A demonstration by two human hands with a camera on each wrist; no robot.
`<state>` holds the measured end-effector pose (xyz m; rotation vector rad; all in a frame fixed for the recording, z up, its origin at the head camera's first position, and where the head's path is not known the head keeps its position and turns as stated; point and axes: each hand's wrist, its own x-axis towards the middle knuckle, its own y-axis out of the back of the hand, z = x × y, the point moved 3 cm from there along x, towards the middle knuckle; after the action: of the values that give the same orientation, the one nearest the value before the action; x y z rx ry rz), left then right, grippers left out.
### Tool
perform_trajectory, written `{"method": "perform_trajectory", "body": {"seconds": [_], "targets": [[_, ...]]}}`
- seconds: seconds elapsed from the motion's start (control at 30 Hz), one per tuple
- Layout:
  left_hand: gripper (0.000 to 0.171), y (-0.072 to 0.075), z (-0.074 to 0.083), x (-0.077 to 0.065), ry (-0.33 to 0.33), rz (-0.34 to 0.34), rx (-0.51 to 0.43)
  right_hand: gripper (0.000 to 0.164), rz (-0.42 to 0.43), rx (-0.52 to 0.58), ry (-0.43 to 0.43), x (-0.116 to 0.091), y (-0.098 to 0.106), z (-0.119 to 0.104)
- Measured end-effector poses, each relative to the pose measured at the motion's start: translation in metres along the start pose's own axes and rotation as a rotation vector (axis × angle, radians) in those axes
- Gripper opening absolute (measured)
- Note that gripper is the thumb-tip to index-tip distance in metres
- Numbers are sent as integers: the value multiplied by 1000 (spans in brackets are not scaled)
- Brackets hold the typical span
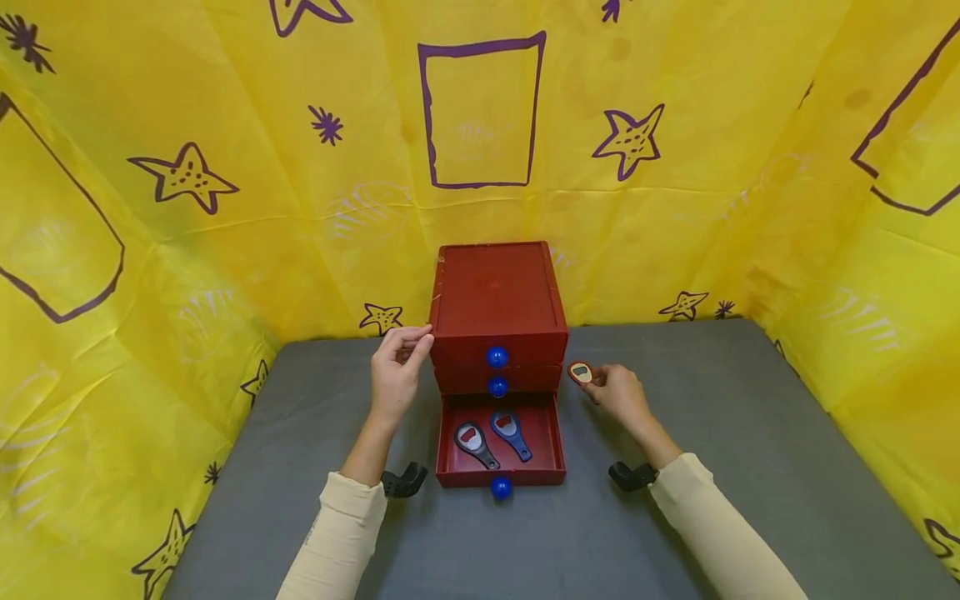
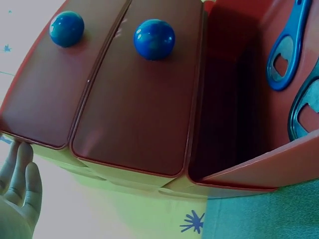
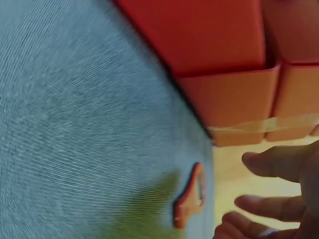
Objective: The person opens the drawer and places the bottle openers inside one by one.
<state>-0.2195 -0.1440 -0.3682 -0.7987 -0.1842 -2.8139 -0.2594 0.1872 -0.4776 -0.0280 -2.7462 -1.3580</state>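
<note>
A red drawer cabinet (image 1: 495, 292) with blue ball knobs stands before me, its bottom drawer (image 1: 551, 437) pulled out. Inside that drawer lie a black bottle opener (image 1: 487, 458) and a blue bottle opener (image 1: 520, 447). My left hand (image 1: 396, 375) has its fingertips at the cabinet's upper left front corner; the left wrist view shows those fingers (image 2: 32, 184) extended by the side wall. Right of the cabinet, a red bottle opener (image 3: 185, 206) lies on the table. My right hand (image 1: 621, 396) reaches over its handle, thumb and fingers spread apart in the right wrist view.
Grey cloth covers the table (image 1: 720, 433). Yellow sheeting (image 1: 360, 250) with purple drawings encloses the back and both sides. The two upper drawers are closed, with an upper knob (image 1: 497, 357) and a middle knob (image 1: 497, 387). The open drawer's knob (image 1: 502, 488) juts toward me between my forearms.
</note>
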Motion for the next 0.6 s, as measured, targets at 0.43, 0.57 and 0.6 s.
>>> {"method": "perform_trajectory", "body": {"seconds": [0.43, 0.57, 0.6], "targets": [[20, 4, 9, 2, 14, -18, 70, 22, 39, -132, 1, 12, -24, 12], [22, 4, 9, 3, 38, -35, 104, 21, 61, -159, -10, 14, -26, 14], [23, 5, 8, 3, 44, -39, 109, 21, 65, -163, -10, 15, -27, 15]]}}
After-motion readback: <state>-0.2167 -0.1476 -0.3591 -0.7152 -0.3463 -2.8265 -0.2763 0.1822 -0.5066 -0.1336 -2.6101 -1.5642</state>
